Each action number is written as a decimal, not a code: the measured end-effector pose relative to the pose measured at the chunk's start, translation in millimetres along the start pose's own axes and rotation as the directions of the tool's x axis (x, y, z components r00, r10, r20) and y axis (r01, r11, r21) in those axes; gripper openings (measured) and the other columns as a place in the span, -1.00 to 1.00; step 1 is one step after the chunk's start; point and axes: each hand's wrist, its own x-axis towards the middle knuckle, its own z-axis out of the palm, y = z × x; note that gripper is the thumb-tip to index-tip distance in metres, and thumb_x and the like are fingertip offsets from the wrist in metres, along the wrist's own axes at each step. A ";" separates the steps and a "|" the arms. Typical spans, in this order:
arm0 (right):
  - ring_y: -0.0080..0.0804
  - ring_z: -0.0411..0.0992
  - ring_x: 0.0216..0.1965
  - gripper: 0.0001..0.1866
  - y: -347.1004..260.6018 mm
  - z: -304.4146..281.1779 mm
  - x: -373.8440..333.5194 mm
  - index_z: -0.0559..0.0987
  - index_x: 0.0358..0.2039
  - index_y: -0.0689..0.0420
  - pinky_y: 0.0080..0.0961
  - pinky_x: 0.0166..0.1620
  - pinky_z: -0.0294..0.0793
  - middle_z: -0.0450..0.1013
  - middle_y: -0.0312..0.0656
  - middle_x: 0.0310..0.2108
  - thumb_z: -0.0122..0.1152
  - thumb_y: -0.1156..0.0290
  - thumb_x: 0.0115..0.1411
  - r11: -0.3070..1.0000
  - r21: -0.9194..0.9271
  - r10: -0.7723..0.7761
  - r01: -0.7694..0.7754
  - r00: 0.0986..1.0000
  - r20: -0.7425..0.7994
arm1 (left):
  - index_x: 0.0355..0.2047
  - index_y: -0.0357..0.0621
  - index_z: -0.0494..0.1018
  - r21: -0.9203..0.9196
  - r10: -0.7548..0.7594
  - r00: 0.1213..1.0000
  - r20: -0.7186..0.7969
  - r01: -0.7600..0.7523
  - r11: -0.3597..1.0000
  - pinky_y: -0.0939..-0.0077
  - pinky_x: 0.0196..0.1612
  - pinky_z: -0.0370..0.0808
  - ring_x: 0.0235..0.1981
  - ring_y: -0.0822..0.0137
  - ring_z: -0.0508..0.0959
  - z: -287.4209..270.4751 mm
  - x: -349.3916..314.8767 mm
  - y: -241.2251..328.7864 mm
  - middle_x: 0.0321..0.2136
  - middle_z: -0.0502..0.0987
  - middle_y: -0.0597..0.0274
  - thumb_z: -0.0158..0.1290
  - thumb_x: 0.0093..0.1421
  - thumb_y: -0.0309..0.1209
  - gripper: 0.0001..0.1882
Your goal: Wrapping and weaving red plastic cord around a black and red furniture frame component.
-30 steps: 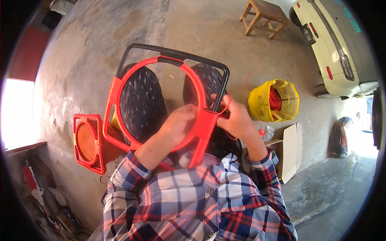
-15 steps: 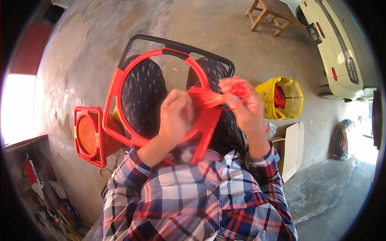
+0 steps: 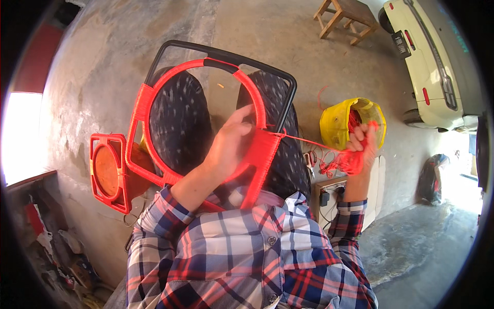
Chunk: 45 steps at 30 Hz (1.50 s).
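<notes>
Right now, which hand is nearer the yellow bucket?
Right. The right hand, holding red cord, partly covers the yellow bucket in view; the left hand is farther left, at the red-wrapped frame.

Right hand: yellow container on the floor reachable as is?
Probably yes, depth unclear: the right hand overlaps the yellow container in view, nothing visibly blocking; but it holds red cord running to the red-wrapped frame.

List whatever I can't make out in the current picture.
All in the head view:
- Right hand: blurred, so its exact finger placement on the red cord bundle is unclear.
- Yellow bucket: the right hand hides part of it.
- Cardboard box: partly behind the right forearm.
- Wooden stool: cut off by the top edge.
</notes>
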 end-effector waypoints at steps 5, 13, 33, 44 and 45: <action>-0.72 0.11 -0.71 -0.78 85.5 87.1 4.6 0.49 -0.33 0.15 -0.71 -0.65 0.03 0.19 -0.46 -0.69 0.07 0.25 0.29 0.787 -0.575 0.254 -0.223 0.967 -0.026 | 0.06 -0.33 0.32 0.013 -0.026 0.996 0.083 0.025 1.000 0.46 -0.05 0.50 -0.16 0.39 0.54 -12.2 6.9 -9.9 -0.19 0.54 0.19 -0.21 0.24 -0.47 -0.61; -0.80 0.20 -0.64 -0.81 109.4 128.8 7.5 0.51 -0.42 0.06 -0.78 -0.59 0.13 0.35 -0.50 -0.59 0.37 0.32 0.12 0.664 -0.720 0.329 -0.202 0.944 0.038 | -0.14 -0.35 0.47 0.568 0.201 0.979 -0.034 -0.146 0.810 0.54 -0.13 0.48 -0.22 0.40 0.57 -27.3 12.6 -12.7 -0.24 0.59 0.13 0.01 0.19 -0.57 -0.78; -0.77 0.22 -0.56 -0.83 107.7 125.4 6.2 0.52 -0.36 0.11 -0.75 -0.51 0.18 0.36 -0.49 -0.54 0.31 0.32 0.17 0.639 -0.740 0.374 -0.212 0.925 0.058 | -0.22 -0.34 0.51 0.756 0.279 0.957 0.082 -0.242 0.607 0.65 -0.27 0.49 -0.35 0.54 0.54 -33.7 14.9 -5.8 -0.38 0.59 0.27 0.01 0.26 -0.60 -0.88; -0.77 0.24 -0.57 -0.86 113.1 120.5 0.1 0.51 -0.34 0.11 -0.74 -0.50 0.21 0.37 -0.49 -0.54 0.29 0.36 0.18 0.668 -0.717 0.329 -0.197 0.943 0.047 | -0.27 -0.31 0.49 0.905 0.516 0.830 0.211 -0.365 0.217 0.62 -0.33 0.49 -0.41 0.48 0.59 -21.9 12.8 -17.6 -0.45 0.60 0.12 0.03 0.22 -0.61 -0.91; -0.77 0.24 -0.58 -0.86 113.6 119.1 -0.7 0.51 -0.34 0.10 -0.74 -0.50 0.21 0.37 -0.49 -0.54 0.29 0.37 0.18 0.678 -0.712 0.315 -0.181 0.947 0.059 | -0.24 -0.30 0.48 0.909 0.544 0.810 0.220 -0.372 0.186 0.60 -0.32 0.49 -0.42 0.46 0.59 -19.0 15.4 -19.7 -0.46 0.60 0.09 0.02 0.23 -0.61 -0.89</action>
